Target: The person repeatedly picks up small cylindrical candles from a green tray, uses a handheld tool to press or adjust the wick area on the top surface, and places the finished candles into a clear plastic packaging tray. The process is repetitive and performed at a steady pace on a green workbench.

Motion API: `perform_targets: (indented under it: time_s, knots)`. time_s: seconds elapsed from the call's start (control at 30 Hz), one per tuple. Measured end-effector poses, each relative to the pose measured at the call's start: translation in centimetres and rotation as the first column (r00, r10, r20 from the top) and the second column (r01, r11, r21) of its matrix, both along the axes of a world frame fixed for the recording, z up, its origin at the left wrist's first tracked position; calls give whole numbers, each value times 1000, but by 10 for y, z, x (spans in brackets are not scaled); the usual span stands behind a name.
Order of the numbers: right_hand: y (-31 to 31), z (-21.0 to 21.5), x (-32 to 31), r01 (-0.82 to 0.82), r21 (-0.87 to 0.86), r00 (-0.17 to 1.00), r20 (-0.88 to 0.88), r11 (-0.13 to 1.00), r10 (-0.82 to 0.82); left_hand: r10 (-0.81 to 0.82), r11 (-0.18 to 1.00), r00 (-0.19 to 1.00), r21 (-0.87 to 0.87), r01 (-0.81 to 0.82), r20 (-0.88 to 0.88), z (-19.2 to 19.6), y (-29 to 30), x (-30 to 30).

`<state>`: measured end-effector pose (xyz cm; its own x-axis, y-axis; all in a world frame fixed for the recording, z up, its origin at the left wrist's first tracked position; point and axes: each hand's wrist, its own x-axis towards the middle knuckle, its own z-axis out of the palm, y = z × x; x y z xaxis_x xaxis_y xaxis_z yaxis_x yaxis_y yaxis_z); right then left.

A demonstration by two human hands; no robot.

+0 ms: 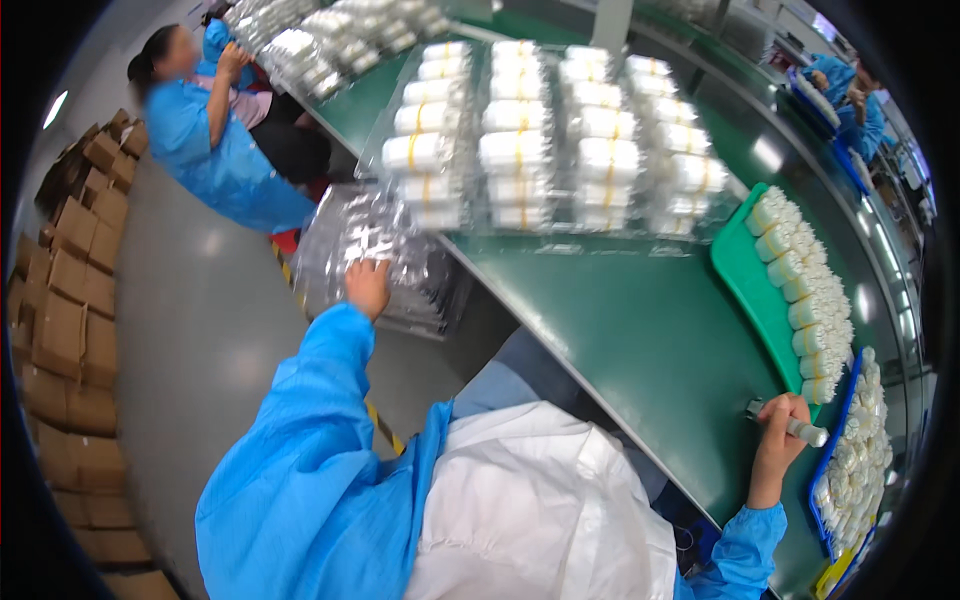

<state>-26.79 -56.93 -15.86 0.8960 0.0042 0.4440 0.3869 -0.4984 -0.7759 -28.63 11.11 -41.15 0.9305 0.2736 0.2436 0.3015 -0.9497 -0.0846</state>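
Tube point(806, 432), white with a grey end, is clamped in the right hand point(779, 425), long axis crosswise to it, white tip jutting rightward. The left hand point(367, 288) touches clear trays point(412, 270); its grip cannot be told.

From here, the right hand point(778, 430) conceals part of the white cylinder point(809, 433) it holds. Lowest cardboard box point(140, 585): cut off below.

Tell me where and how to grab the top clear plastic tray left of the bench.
Probably by the near rim of the clear plastic tray, coming from your own side and slightly above: it looks thin, broad and flat, and its right side lies close to the green bench.
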Motion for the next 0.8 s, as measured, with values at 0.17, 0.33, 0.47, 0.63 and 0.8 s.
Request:
perform_targets:
  time_s: [0.17, 0.33, 0.47, 0.63, 0.8]
  knots:
    - [4, 7, -5, -6, -21, 1000, 13, 1000, 7, 215, 951, 969, -252, -180, 120, 72, -9, -33]
    - [8, 13, -7, -91, -30, 996, 15, 995, 92, 491, 819, 742, -533, -213, 457, 144, 51, -94]
    - [9, 15, -12, -122, -95, 991, 41, 988, 127, 117, 978, 681, -204, 49, 723, 319, -78, -69]
    - [12, 23, -18, -162, -232, 966, 163, 959, 202, -474, 859, 644, 154, 489, 601, 433, -198, 30]
    - [12, 26, -14, -142, -250, 956, 217, 958, 198, -640, 763, 734, 71, 643, 226, 409, -266, 119]
